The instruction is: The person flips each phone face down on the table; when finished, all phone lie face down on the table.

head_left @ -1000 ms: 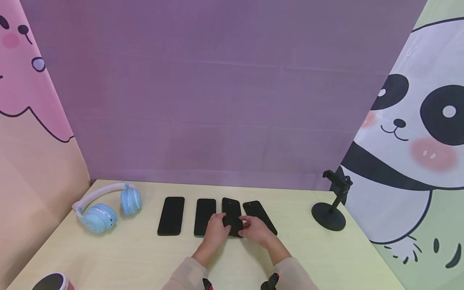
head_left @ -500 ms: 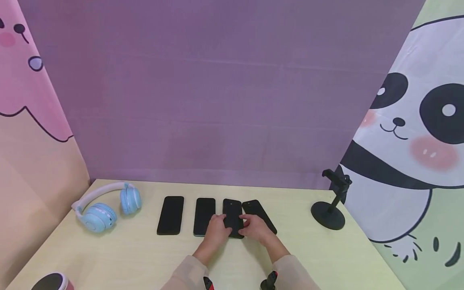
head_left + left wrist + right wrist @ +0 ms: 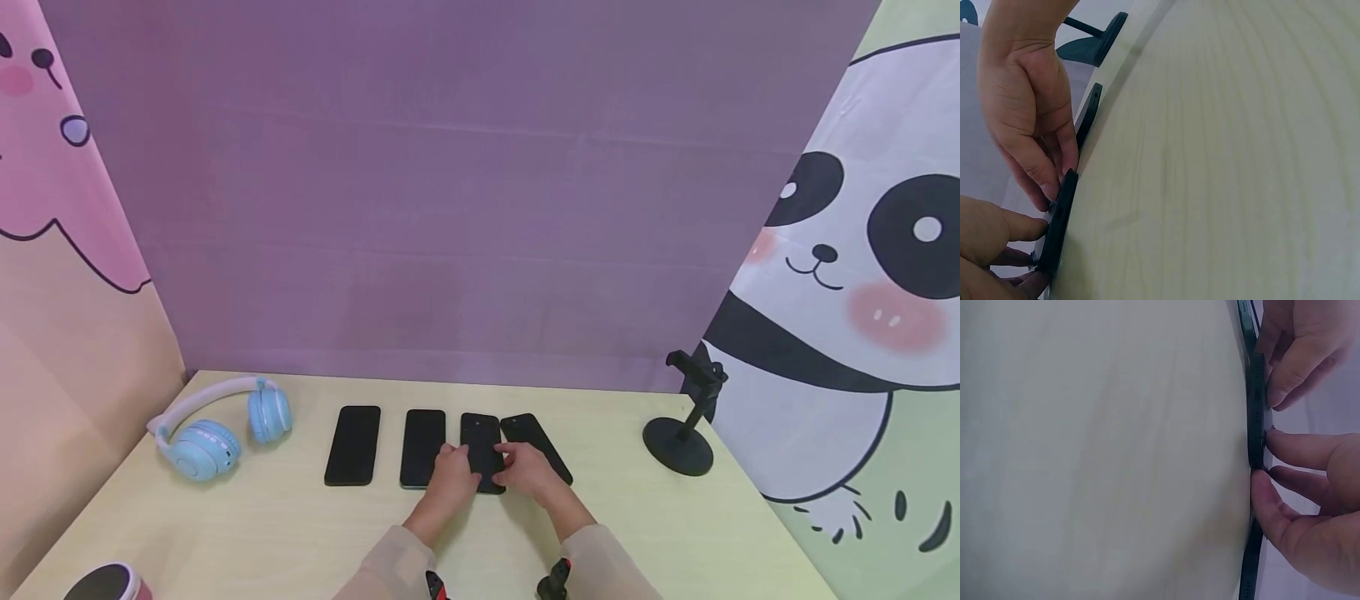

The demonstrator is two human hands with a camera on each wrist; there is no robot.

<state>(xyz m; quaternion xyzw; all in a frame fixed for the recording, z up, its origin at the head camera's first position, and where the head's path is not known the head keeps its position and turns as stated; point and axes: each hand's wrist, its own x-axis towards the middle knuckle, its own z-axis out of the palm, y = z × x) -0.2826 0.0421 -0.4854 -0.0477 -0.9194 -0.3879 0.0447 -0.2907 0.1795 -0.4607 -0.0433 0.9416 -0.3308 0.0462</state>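
Two pale sleeves (image 3: pixel 393 567) are lying closest, over a light wood table (image 3: pixel 262 533), and a round tub (image 3: pixel 101 585) is peeking in at the bottom left corner. Past the sleeves, both hands are holding one black phone (image 3: pixel 483 433), which is lying on the table, third from the left in a row of four. The left hand (image 3: pixel 452 479) is pinching its left side near the close end, thumb and fingers curling in with only a narrow gap. The right hand (image 3: pixel 527 473) is pinching the right side, its thumb showing at the close corner in the right wrist view. Neither hand is opening wide.

It looks like the hands are steadying the phone. Doing that well is, I think, needing soft, even pressing from both sides, because harder pushing on one side could be turning it. The knuckles should be missing the phones next door.

One straight phone (image 3: pixel 422 442) is sitting just left. One slanting phone (image 3: pixel 531 433) is sitting just right; I cannot tell if its top is touching. Another, the end phone (image 3: pixel 352 446), is lying apart, further left. Blue headphones (image 3: pixel 204 450) are resting far left, and a black stand (image 3: pixel 678 448) is standing far right.
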